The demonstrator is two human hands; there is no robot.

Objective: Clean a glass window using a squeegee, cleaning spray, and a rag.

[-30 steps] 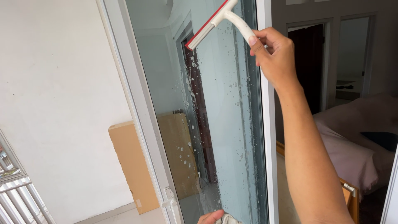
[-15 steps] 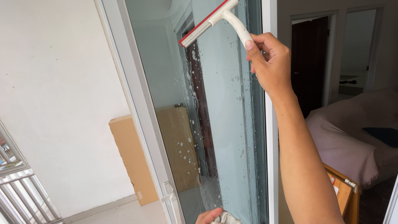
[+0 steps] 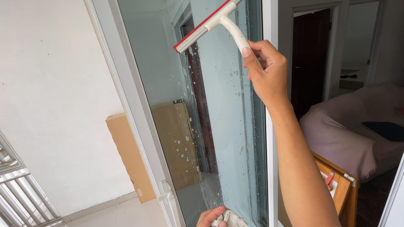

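My right hand (image 3: 267, 71) grips the white handle of a squeegee (image 3: 210, 25) with a red rubber blade. The blade rests tilted against the upper part of a glass door pane (image 3: 219, 126) that is spotted with soapy drops. At the bottom edge of the view my left hand (image 3: 210, 217) holds a crumpled whitish cloth (image 3: 229, 219) close to the lower glass. The top right end of the squeegee blade is cut off by the frame.
A white door frame (image 3: 134, 122) runs diagonally left of the glass, with a latch (image 3: 166, 193) low down. A brown cardboard box (image 3: 126, 155) leans on the white wall. A metal grille (image 3: 21, 193) is lower left. A covered sofa (image 3: 353, 130) and wooden furniture (image 3: 341, 189) stand right.
My right hand has drawn the squeegee downward along the glass, and the view has shifted slightly. My left hand with the cloth stays low at the bottom edge.
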